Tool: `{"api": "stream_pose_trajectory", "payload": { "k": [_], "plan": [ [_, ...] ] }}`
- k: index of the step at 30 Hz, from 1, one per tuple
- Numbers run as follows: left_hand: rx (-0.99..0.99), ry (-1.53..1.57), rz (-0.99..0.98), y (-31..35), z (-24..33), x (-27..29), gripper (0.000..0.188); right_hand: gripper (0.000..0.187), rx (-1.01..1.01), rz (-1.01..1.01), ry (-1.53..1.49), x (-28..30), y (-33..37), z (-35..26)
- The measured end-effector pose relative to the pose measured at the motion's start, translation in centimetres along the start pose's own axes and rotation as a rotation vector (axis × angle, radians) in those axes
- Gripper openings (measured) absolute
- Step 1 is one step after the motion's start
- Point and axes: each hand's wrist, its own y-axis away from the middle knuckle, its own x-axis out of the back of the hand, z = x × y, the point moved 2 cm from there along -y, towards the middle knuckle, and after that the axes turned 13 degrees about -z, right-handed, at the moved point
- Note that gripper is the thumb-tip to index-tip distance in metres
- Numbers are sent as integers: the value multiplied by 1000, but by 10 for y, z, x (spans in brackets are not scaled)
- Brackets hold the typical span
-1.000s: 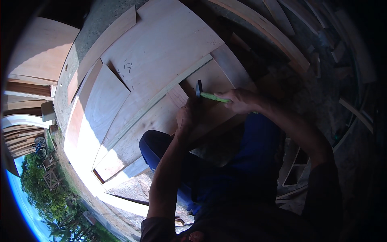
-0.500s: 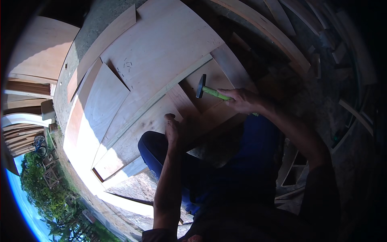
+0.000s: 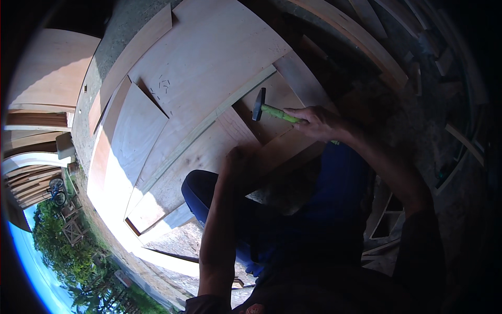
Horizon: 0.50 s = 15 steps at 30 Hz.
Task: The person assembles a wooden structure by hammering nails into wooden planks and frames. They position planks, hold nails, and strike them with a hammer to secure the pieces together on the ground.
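My right hand [image 3: 316, 123] is closed round the green handle of a hammer [image 3: 277, 112]. The dark hammer head hangs over the gap in a wooden frame, pointing left. My left hand [image 3: 235, 161] lies low on the frame, by the lower end of a short crosspiece [image 3: 236, 124]. Shadow hides its fingers, so what they grip, if anything, does not show. The frame's long rail [image 3: 209, 118] runs diagonally across a large plywood sheet [image 3: 204, 47]. Several small nails [image 3: 163, 83] lie scattered on that sheet.
A loose, angular plywood piece [image 3: 138, 131] lies on the left of the sheet, partly in bright sun. Long boards [image 3: 361, 39] and offcuts lie at the upper right. Boards are stacked at the far left, near a bicycle [image 3: 56, 192]. My knee [image 3: 198, 191] presses close to the frame.
My left hand has shifted right and slightly down along the frame, toward the crosspiece. The hammer in my right hand has moved slightly left and up.
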Motion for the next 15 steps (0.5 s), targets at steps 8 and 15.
{"api": "stream_pose_trajectory", "payload": {
  "k": [8,15],
  "plan": [
    [-2,-51,-119,-9,-14,10,40,55,-36,-113,84,9,-5,-8],
    [-134,-110,-136,-12,-25,10,30,55,-17,-120,167,9,-7,-5]
  ]
}}
